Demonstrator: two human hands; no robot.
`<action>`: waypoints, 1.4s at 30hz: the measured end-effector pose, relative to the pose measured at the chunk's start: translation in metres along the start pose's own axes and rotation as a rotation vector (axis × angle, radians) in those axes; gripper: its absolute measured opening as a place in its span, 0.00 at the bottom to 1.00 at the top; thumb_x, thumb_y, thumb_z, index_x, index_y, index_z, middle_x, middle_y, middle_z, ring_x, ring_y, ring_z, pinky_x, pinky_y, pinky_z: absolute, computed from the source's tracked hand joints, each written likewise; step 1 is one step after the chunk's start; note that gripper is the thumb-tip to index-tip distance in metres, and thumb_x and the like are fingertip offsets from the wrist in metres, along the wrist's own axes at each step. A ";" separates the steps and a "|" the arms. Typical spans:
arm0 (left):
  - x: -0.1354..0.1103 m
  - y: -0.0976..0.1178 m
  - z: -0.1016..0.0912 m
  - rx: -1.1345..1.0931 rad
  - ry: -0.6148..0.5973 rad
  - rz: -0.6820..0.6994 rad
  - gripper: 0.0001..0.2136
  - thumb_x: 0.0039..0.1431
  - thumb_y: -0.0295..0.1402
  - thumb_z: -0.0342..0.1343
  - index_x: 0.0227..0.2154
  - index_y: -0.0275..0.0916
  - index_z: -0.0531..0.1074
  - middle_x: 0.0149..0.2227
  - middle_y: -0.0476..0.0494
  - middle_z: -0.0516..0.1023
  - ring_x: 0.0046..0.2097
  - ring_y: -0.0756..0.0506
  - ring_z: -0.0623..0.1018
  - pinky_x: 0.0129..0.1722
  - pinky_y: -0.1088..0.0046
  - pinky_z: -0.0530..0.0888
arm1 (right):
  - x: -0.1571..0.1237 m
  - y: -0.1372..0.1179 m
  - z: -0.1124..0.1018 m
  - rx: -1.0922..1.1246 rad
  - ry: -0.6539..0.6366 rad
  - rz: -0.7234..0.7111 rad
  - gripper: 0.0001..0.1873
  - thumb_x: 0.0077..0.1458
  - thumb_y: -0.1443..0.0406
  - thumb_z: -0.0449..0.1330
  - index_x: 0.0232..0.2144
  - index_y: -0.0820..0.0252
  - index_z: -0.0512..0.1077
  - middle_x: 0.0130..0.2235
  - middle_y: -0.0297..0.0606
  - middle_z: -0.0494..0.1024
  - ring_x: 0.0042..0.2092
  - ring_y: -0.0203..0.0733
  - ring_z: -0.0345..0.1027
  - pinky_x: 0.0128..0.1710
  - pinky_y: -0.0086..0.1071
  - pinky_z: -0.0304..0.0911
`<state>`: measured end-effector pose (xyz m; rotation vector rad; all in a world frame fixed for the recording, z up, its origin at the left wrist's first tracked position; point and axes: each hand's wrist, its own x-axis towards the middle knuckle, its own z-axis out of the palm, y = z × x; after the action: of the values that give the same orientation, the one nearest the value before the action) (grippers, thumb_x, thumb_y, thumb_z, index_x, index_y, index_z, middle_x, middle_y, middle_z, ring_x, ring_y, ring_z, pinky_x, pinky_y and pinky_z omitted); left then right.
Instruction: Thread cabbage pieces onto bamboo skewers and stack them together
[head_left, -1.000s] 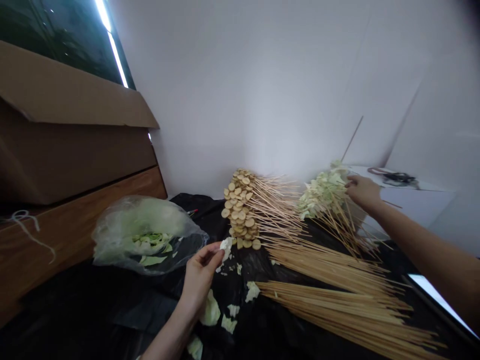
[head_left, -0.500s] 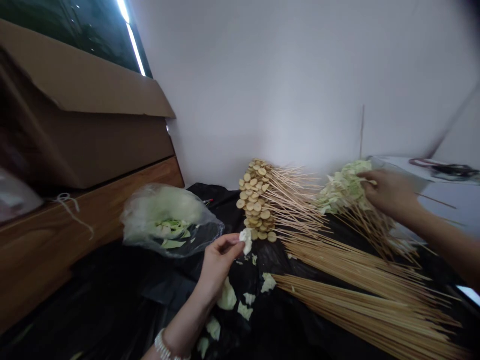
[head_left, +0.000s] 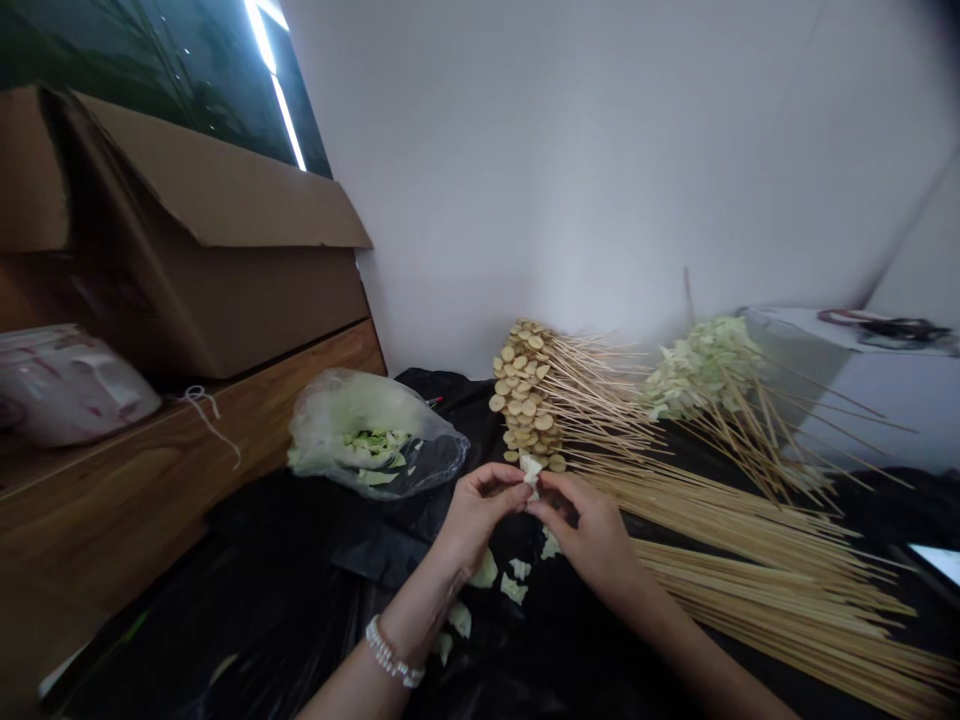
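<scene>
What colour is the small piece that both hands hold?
Pale, whitish green; the cabbage piece shows best in the head view.

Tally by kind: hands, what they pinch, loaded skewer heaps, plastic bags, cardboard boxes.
Hands: 2, left hand, right hand
Cabbage piece pinched between them: 1
Loaded skewer heaps: 2, round-slice skewers, cabbage skewers
Plastic bag: 1
Cardboard box: 1
Total: 7

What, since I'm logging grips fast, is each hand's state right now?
Left hand: closed, pinching a leaf piece.
Right hand: closed, pinching the same leaf piece.
</scene>
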<state>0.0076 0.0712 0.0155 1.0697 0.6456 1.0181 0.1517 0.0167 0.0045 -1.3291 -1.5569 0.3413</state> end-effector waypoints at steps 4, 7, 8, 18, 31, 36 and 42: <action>0.000 -0.002 0.001 0.026 -0.037 -0.038 0.13 0.40 0.34 0.71 0.29 0.34 0.77 0.29 0.47 0.78 0.30 0.53 0.74 0.32 0.78 0.71 | -0.006 0.005 -0.001 0.083 0.025 0.086 0.13 0.52 0.63 0.60 0.41 0.57 0.74 0.38 0.39 0.79 0.37 0.42 0.73 0.37 0.34 0.69; 0.000 -0.005 0.002 0.014 -0.041 -0.050 0.13 0.40 0.35 0.71 0.28 0.34 0.77 0.30 0.47 0.78 0.30 0.53 0.74 0.33 0.77 0.71 | -0.010 0.008 0.000 0.218 0.018 0.165 0.12 0.52 0.63 0.60 0.40 0.57 0.74 0.38 0.38 0.80 0.38 0.42 0.74 0.40 0.37 0.70; 0.000 -0.005 0.003 0.005 -0.038 -0.064 0.13 0.39 0.35 0.71 0.28 0.34 0.77 0.30 0.47 0.78 0.30 0.53 0.75 0.34 0.77 0.71 | -0.011 0.009 0.001 0.260 0.012 0.185 0.11 0.52 0.63 0.60 0.40 0.57 0.74 0.37 0.38 0.80 0.36 0.42 0.75 0.39 0.37 0.71; 0.000 -0.007 0.006 0.119 -0.048 -0.005 0.13 0.42 0.36 0.69 0.28 0.33 0.77 0.28 0.47 0.78 0.28 0.53 0.73 0.32 0.78 0.70 | -0.011 0.014 0.004 0.284 0.024 0.178 0.10 0.53 0.60 0.59 0.38 0.57 0.73 0.32 0.37 0.79 0.33 0.40 0.73 0.32 0.32 0.69; 0.000 -0.005 0.009 0.208 -0.024 0.032 0.15 0.47 0.42 0.65 0.31 0.34 0.78 0.29 0.43 0.79 0.31 0.49 0.76 0.34 0.75 0.73 | -0.008 0.013 -0.002 0.116 0.090 0.161 0.11 0.51 0.68 0.59 0.39 0.58 0.74 0.33 0.35 0.78 0.33 0.39 0.71 0.34 0.32 0.66; 0.002 -0.011 0.011 0.181 0.018 0.022 0.13 0.43 0.36 0.66 0.32 0.35 0.74 0.30 0.45 0.78 0.30 0.50 0.76 0.31 0.75 0.73 | -0.011 0.013 -0.003 0.040 0.116 0.064 0.10 0.53 0.67 0.58 0.39 0.56 0.74 0.35 0.36 0.78 0.34 0.40 0.71 0.35 0.32 0.66; 0.002 -0.014 0.005 0.195 -0.050 -0.040 0.10 0.42 0.29 0.64 0.30 0.34 0.75 0.29 0.46 0.78 0.30 0.50 0.76 0.31 0.78 0.72 | -0.015 0.014 -0.002 -0.031 0.113 -0.093 0.10 0.57 0.67 0.55 0.40 0.56 0.73 0.37 0.38 0.77 0.38 0.41 0.71 0.38 0.33 0.66</action>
<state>0.0177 0.0697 0.0047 1.2442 0.7333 0.9044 0.1594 0.0076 -0.0121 -1.2728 -1.5290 0.1819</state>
